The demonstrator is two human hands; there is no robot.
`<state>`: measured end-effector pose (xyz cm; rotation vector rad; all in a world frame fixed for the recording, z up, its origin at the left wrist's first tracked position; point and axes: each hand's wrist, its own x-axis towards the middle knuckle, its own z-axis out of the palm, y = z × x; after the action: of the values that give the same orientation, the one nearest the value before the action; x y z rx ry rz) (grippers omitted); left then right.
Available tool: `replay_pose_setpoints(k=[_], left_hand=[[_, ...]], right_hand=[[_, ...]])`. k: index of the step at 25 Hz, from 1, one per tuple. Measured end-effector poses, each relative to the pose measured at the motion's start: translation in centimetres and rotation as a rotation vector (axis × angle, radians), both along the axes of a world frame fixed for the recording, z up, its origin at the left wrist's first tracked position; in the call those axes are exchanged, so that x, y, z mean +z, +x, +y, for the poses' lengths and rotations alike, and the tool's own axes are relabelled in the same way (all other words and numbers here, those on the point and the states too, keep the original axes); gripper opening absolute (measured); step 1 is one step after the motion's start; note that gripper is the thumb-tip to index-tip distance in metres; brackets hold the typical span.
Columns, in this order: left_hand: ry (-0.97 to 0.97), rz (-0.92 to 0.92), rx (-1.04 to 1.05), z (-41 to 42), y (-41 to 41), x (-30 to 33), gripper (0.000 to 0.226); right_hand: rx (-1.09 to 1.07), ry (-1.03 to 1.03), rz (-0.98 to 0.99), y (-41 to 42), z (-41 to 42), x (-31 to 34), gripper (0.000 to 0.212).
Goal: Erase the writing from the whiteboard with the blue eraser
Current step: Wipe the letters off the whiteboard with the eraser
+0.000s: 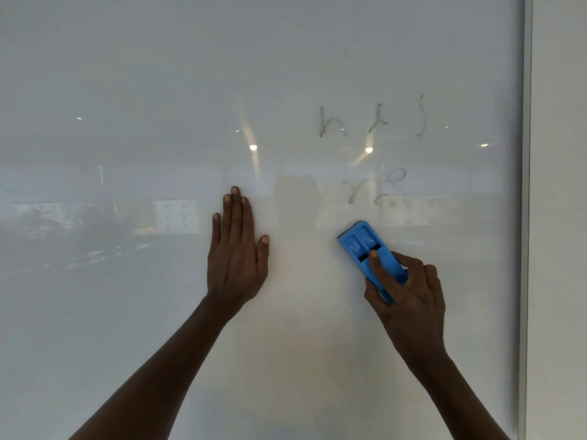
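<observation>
My right hand (409, 290) pinches the blue eraser (370, 254) just below the faint writing (374, 185) near the whiteboard's (127, 90) right edge. My left hand (236, 249) lies flat, fingers together, thumb out. I'd sweep upward, pad flat, pressing evenly.

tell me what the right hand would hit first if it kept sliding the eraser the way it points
The right hand aims the blue eraser up and to the left. That path looks like bare whiteboard; the lower writing lies just to the right, so it would probably miss it.

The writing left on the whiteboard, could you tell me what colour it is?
Faint grey, seen in the head view: the writing sits above the blue eraser.
</observation>
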<state>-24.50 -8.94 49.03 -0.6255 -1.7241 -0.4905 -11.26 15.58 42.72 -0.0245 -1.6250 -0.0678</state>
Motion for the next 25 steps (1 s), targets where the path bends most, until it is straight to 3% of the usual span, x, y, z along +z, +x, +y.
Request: replay_pose_setpoints(k=[5, 10, 16, 25], left_hand=[[0.004, 0.018, 0.020, 0.1, -0.3, -0.2, 0.068], [0.011, 0.038, 0.024, 0.0, -0.4, -0.3, 0.068], [0.014, 0.063, 0.009, 0.0, -0.8, -0.4, 0.068], [0.020, 0.074, 0.016, 0.1, -0.8, -0.6, 0.067]], right_hand=[[0.139, -0.206, 0.062, -0.7, -1.2, -1.0, 0.056], [0.205, 0.037, 0.012, -2.0, -3.4, 0.0, 0.046], [0.092, 0.226, -0.042, -2.7, -5.1, 3.9, 0.042], [0.025, -0.010, 0.045, 0.1, 0.6, 10.4, 0.050]])
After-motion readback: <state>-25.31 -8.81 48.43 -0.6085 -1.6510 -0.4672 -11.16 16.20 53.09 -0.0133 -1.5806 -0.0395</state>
